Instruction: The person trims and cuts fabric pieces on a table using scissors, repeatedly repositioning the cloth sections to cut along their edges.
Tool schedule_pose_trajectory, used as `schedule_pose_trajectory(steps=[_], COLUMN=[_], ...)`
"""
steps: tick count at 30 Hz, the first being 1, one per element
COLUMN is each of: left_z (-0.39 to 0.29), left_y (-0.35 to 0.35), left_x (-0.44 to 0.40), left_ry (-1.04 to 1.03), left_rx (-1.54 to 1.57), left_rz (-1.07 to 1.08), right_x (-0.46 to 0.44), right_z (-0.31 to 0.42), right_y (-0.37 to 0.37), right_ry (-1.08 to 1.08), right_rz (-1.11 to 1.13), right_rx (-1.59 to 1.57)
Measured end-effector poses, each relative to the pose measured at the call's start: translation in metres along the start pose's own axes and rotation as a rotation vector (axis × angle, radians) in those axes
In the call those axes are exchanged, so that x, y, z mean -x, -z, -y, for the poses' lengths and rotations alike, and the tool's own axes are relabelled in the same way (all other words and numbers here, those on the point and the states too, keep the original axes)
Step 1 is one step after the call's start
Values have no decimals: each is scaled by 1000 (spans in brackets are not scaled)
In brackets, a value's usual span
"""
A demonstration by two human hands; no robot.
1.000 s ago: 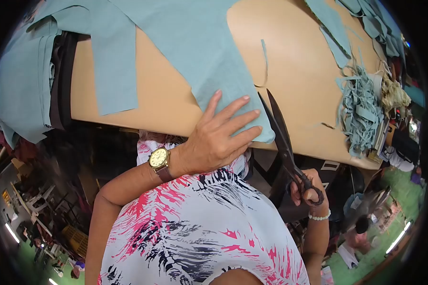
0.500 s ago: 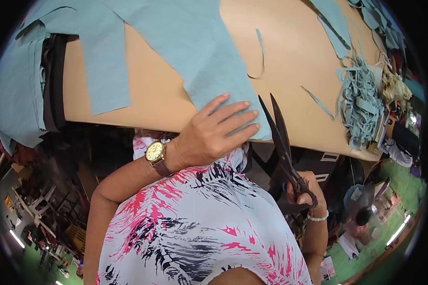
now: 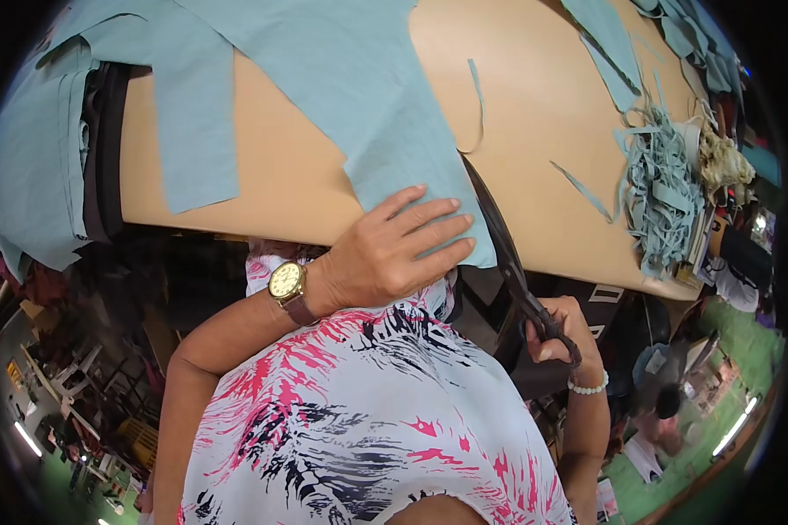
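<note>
My left hand (image 3: 403, 241) lies flat on the end of a light blue-green piece of fabric (image 3: 385, 131), fingers spread, near the table's front edge. A wristwatch (image 3: 286, 280) is on that wrist. My right hand (image 3: 565, 332) is wrapped round the handles of large dark scissors (image 3: 521, 293). Their blades are closed together and lie along the right edge of the fabric, pointing away from me. The fabric runs from under my left hand up to the top left of the view.
The tan table (image 3: 280, 175) carries a stack of blue-green fabric (image 3: 35, 166) at left. At right lie a tangled heap of fabric strips (image 3: 665, 192) and more fabric pieces (image 3: 604, 52). Thin offcuts (image 3: 582, 190) lie between. A person (image 3: 670, 402) is in the background at lower right.
The scissors' blades have come together, having been apart, at the fabric's right edge. My right hand has moved slightly up. My left hand stays on the fabric.
</note>
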State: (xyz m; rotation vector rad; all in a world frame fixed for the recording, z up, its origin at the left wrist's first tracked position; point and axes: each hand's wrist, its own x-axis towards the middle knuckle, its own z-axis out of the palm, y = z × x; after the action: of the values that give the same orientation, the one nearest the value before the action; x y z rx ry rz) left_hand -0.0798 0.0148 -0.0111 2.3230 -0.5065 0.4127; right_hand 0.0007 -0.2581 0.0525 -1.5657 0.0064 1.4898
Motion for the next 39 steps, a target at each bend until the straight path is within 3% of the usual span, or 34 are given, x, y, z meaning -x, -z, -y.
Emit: schedule_pose_trajectory(steps=[10,18,24,34,39], left_z=[1,-10,-20,-22,-21], left_y=[0,-2,-11,-15,-11], left_x=[1,-6,-4,-1,-5], left_ry=[7,53,-29,-83,-75], left_rx=[5,-103,-295,-313,-311], left_rz=[-10,5,48,-11,-24], right_x=[-5,23,28,38,30], right_z=[-6,-44,-59,-54,-59], right_y=[-8,-19,-24,-22,-24], right_ry=[8,37,83,40,135], right_rz=[56,-48,-83,-88,-44], right_rx=[-141,-38,-33,20,-26])
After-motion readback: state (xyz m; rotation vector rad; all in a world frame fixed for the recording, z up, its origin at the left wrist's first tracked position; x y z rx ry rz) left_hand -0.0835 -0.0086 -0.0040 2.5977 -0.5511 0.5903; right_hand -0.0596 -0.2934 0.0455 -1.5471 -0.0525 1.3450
